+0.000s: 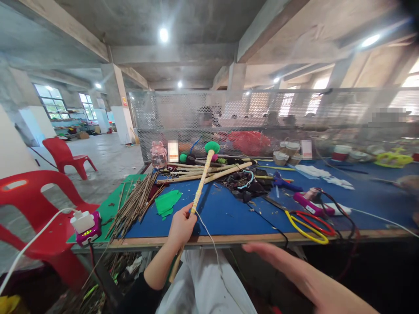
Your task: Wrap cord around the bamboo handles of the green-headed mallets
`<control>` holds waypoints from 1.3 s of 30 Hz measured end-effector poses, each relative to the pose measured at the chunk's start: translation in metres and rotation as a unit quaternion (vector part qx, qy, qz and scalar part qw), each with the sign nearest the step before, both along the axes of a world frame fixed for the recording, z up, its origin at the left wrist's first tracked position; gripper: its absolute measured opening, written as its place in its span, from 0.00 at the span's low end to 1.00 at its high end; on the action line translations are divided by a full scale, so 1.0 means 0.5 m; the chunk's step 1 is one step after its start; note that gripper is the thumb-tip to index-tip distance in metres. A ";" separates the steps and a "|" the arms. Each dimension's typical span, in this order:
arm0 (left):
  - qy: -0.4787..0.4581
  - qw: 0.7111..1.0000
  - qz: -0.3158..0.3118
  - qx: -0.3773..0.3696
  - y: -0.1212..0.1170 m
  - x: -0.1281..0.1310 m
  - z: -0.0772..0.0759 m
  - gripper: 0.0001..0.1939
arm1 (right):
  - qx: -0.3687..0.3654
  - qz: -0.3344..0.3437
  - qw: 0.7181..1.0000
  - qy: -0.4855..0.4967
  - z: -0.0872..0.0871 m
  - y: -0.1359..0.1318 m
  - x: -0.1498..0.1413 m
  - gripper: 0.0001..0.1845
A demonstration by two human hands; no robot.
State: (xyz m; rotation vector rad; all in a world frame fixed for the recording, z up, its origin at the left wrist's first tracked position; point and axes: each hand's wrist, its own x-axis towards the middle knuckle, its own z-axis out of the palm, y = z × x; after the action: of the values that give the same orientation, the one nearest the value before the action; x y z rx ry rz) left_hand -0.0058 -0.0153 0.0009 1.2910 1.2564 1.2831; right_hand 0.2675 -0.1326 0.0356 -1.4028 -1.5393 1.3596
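Observation:
My left hand (182, 224) is closed around a stick (200, 187) bound in pale yellow wrapping, its lower end showing below the fist. The stick tilts up over the table and carries a round green head (212, 148). A thin white string (212, 240) leaves the wrapping near my left fingers and hangs over my lap. To the right, below the table edge, my right hand (265, 253) is stretched out, slightly blurred, with nothing visible in it. Flat green material (168, 203) lies left of the stick.
Thin twigs (134, 205) lie at the table's left. Thicker sticks (186, 174) lie behind the wrapped one. Scissors (307, 224) with yellow and red handles, a purple power strip (313, 205) and black cables are on the right. Red chairs (39, 196) stand left; a perforated metal screen (183, 109) stands behind.

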 end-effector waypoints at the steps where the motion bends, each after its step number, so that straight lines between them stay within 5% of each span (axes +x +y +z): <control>1: 0.007 1.000 -0.006 0.005 -0.002 -0.001 0.002 0.24 | 0.036 0.020 0.998 0.052 0.004 0.041 -0.042 0.30; 4: 0.026 0.999 -0.010 0.026 -0.007 -0.001 0.009 0.25 | 0.098 0.022 0.984 0.148 0.005 0.167 -0.179 0.22; 9: 0.056 0.997 0.005 0.052 -0.012 -0.002 0.007 0.25 | 0.113 0.034 0.991 0.062 -0.026 0.279 -0.299 0.11; 14: 0.057 0.997 0.001 0.056 -0.008 -0.002 0.004 0.25 | 0.027 0.031 0.986 0.164 -0.041 0.270 -0.299 0.12; 19: -0.063 0.997 -0.020 -0.026 -0.006 -0.005 0.016 0.30 | -0.090 0.046 0.964 0.246 -0.035 0.254 -0.311 0.16; 25: -0.131 0.989 -0.068 -0.014 -0.011 -0.014 0.016 0.38 | -0.002 0.084 0.978 0.193 -0.031 0.290 -0.296 0.20; 34: -0.241 0.965 -0.086 -0.058 -0.024 0.015 0.031 0.38 | -0.068 0.164 0.930 0.323 -0.043 0.288 -0.291 0.18; 39: -0.125 0.990 -0.056 -0.043 -0.047 0.027 0.025 0.29 | -0.011 0.119 0.940 0.318 -0.032 0.292 -0.302 0.17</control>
State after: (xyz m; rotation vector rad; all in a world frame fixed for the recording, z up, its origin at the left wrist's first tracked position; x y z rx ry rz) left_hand 0.0075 -0.0389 0.0135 1.0850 1.0368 1.2538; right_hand 0.1168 0.0132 0.0197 -0.6803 -1.2691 1.7578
